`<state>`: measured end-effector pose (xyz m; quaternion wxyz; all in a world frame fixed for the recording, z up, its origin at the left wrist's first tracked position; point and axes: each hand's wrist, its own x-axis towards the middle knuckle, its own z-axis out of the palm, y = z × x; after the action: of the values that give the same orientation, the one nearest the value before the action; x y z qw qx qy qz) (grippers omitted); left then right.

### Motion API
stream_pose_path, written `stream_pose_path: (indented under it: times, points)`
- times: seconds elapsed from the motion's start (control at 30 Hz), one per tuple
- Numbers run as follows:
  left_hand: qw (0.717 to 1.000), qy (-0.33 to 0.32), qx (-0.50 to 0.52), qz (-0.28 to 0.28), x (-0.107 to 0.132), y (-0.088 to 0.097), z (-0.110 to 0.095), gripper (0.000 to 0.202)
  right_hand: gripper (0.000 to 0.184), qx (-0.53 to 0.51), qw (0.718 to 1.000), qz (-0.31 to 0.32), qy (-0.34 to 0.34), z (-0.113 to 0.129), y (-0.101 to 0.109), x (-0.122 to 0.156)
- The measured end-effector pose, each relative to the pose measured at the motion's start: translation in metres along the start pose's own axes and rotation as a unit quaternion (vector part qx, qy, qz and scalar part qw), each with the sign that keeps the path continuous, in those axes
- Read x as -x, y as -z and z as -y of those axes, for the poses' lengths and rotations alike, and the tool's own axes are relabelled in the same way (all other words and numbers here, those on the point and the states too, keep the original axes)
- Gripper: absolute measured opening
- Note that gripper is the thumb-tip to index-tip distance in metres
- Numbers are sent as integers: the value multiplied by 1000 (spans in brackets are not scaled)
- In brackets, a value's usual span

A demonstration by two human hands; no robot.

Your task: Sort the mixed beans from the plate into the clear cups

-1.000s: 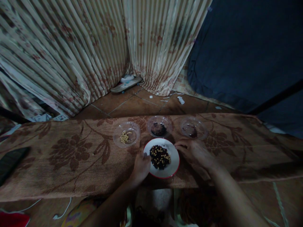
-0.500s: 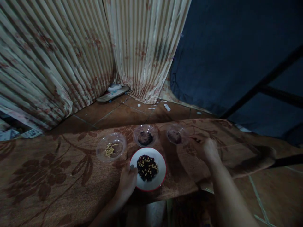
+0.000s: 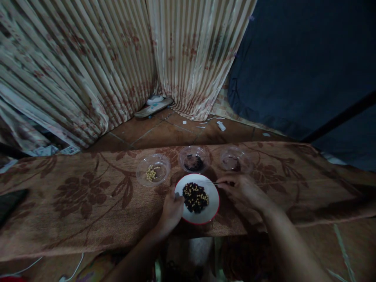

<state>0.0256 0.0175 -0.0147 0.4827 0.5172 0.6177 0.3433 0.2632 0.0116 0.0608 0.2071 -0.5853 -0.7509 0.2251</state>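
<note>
A white plate with a red rim (image 3: 211, 209) lies on the brown flowered cloth and holds a heap of mixed dark and pale beans (image 3: 195, 197). My left hand (image 3: 172, 209) grips the plate's left edge. At the plate's upper right, my right hand (image 3: 242, 188) pinches thin metal tweezers (image 3: 210, 182) whose tips reach over the plate. Behind the plate stand three clear bowls: the left bowl (image 3: 152, 169) with pale beans, the middle bowl (image 3: 194, 159) with dark beans, the right bowl (image 3: 235, 159) with a few dark ones.
The flowered cloth (image 3: 88, 196) covers a low table. A dark phone (image 3: 10, 200) lies at its far left edge. Striped curtains (image 3: 117, 58) hang behind, with a sandal (image 3: 154, 105) on the tiled floor. Dark blue fabric (image 3: 308, 66) fills the right.
My right hand was out by the right bowl half a second ago and has come back to the plate with the tweezers. The left hand stays on the plate's edge.
</note>
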Motion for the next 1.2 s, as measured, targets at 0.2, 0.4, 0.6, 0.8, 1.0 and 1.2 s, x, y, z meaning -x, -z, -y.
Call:
stream_pose_path:
  times: [0.2,0.4,0.6,0.8,1.0,1.2]
  points:
    - [1000,-9,2,-11,0,-1,3,41,20,55,998,37,12,1,-4,-1]
    - [1000,-1,-9,-6,2,1,-3,41,21,93,995,36,12,3,-5,0]
    - [1000,1,-9,-11,1,0,0,45,23,86,995,45,22,3,-6,-1]
    - [1000,-11,-7,-8,1,1,-1,41,22,90,995,41,21,0,-9,-2]
    - [1000,-2,-15,-5,1,0,-3,41,22,82,995,43,24,-1,-9,-3]
    - [1000,-12,-13,-3,1,0,-2,42,24,85,995,43,23,-1,-10,-5]
